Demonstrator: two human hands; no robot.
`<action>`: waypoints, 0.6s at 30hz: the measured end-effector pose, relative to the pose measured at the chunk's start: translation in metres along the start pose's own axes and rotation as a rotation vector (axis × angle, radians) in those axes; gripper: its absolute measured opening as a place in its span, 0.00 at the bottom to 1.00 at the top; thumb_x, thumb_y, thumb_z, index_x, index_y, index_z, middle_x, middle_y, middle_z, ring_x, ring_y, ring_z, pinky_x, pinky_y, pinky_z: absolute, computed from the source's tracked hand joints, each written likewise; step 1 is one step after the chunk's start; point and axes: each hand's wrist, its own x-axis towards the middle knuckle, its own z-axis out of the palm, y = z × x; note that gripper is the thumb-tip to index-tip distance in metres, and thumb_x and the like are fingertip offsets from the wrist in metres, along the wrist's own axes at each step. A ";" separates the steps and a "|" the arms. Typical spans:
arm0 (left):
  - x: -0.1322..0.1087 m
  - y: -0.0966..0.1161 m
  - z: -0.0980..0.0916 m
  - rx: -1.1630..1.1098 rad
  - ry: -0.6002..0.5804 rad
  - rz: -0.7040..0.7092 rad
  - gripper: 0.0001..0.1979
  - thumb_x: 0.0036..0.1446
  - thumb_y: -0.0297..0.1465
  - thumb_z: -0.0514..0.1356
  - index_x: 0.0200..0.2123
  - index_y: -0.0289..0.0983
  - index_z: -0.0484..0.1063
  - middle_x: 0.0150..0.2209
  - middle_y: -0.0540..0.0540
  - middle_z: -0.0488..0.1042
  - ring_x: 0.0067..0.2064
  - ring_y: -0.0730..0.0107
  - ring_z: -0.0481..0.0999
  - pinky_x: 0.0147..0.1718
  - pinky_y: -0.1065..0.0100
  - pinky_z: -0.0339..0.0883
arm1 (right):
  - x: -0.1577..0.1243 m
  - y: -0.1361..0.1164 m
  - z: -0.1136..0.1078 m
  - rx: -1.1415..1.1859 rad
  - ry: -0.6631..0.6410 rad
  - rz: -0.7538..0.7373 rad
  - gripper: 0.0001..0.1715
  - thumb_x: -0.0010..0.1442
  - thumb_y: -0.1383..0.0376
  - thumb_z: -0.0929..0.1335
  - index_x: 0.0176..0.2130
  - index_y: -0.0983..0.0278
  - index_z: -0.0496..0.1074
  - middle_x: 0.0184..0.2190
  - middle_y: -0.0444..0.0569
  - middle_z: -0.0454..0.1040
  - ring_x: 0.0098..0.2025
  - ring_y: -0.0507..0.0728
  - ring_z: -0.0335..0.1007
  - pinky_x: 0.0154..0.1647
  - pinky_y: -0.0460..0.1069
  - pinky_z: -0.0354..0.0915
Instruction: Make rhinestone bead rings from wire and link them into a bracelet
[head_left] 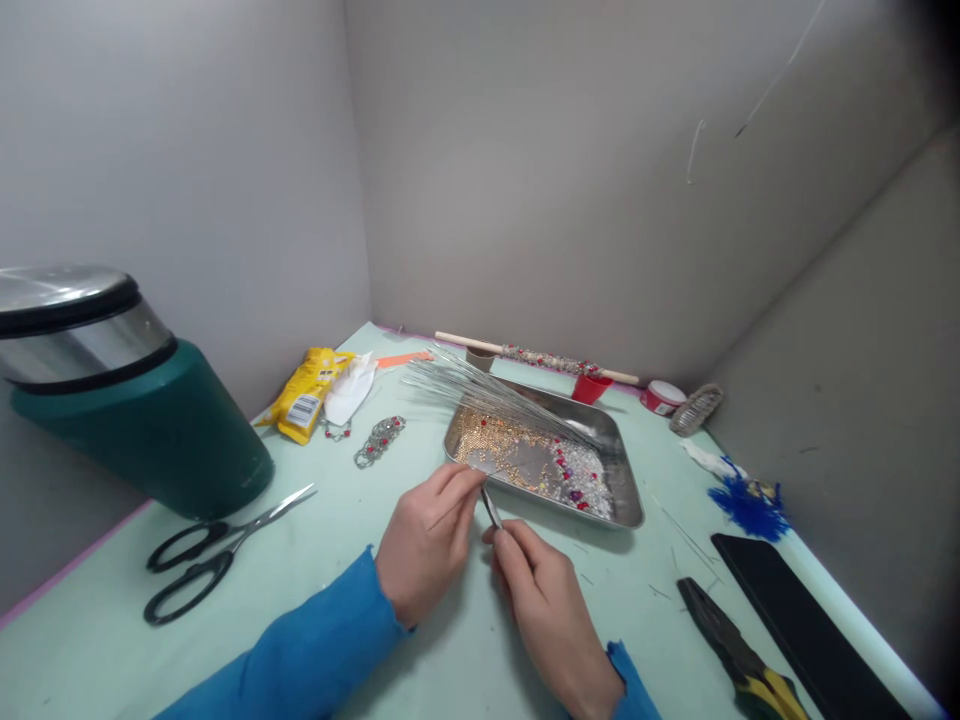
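Note:
My left hand [429,540] is closed in a pinch in front of the tray; a thin wire seems to run out from its fingertips, mostly hidden. My right hand [546,605] is wrapped round a slim metal tool like tweezers [491,508], whose tip points up at the left fingertips. Just beyond both hands lies a shallow metal tray [636,505] with gold beads [495,440], clear beads [596,485] and several red and purple ones. A bundle of straight silver wires [510,405] rests across its far rim.
Scissors [232,545] and a green flask [165,430] stand left, near a yellow packet [307,395] and beaded wire pieces [381,440]. Behind the tray are a bead-wrapped stick [551,360] and a red cup [591,388]. Pliers [724,630], a black bar [795,620] and blue thread [750,508] lie right.

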 end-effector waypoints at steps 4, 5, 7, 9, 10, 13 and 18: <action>0.003 0.001 -0.003 -0.060 0.012 -0.071 0.11 0.59 0.25 0.50 0.40 0.36 0.71 0.38 0.43 0.73 0.41 0.68 0.72 0.42 0.69 0.64 | 0.000 -0.001 -0.002 0.015 -0.037 0.022 0.17 0.64 0.58 0.57 0.28 0.63 0.63 0.20 0.39 0.57 0.23 0.50 0.53 0.24 0.45 0.51; 0.004 0.000 -0.003 -0.075 0.013 -0.103 0.10 0.59 0.26 0.51 0.39 0.36 0.71 0.37 0.43 0.73 0.41 0.68 0.72 0.42 0.69 0.64 | 0.000 -0.002 -0.002 0.031 -0.044 0.028 0.17 0.64 0.57 0.57 0.28 0.63 0.63 0.20 0.39 0.57 0.23 0.50 0.53 0.23 0.45 0.51; 0.006 -0.002 -0.003 -0.121 0.006 -0.174 0.09 0.58 0.27 0.53 0.38 0.36 0.73 0.36 0.44 0.74 0.39 0.67 0.72 0.40 0.69 0.65 | -0.001 -0.002 -0.002 0.073 -0.058 0.045 0.17 0.64 0.57 0.57 0.28 0.63 0.63 0.19 0.39 0.57 0.22 0.49 0.53 0.23 0.45 0.51; 0.007 -0.004 -0.003 -0.208 -0.008 -0.255 0.09 0.57 0.29 0.54 0.37 0.36 0.73 0.36 0.44 0.74 0.37 0.67 0.73 0.38 0.68 0.66 | -0.001 -0.002 -0.001 0.122 -0.069 0.073 0.18 0.64 0.56 0.57 0.29 0.63 0.64 0.19 0.38 0.57 0.21 0.49 0.52 0.21 0.44 0.51; 0.008 -0.005 -0.003 -0.266 -0.015 -0.303 0.09 0.57 0.30 0.54 0.37 0.36 0.73 0.36 0.44 0.74 0.36 0.67 0.74 0.37 0.68 0.67 | -0.001 -0.001 -0.001 0.151 -0.081 0.092 0.18 0.64 0.56 0.57 0.30 0.63 0.65 0.19 0.39 0.57 0.21 0.49 0.52 0.20 0.44 0.51; 0.011 -0.008 -0.004 -0.469 -0.035 -0.498 0.11 0.56 0.33 0.55 0.37 0.32 0.72 0.31 0.44 0.74 0.32 0.68 0.74 0.35 0.67 0.68 | 0.000 0.000 0.001 0.278 -0.137 0.161 0.18 0.63 0.55 0.57 0.34 0.64 0.67 0.22 0.41 0.60 0.21 0.49 0.56 0.18 0.44 0.55; 0.016 -0.010 -0.009 -0.835 -0.118 -0.796 0.13 0.53 0.36 0.58 0.35 0.30 0.71 0.26 0.45 0.74 0.28 0.71 0.74 0.31 0.68 0.69 | 0.003 0.001 0.000 0.430 -0.188 0.219 0.20 0.62 0.54 0.58 0.36 0.67 0.68 0.25 0.43 0.62 0.23 0.50 0.60 0.19 0.45 0.63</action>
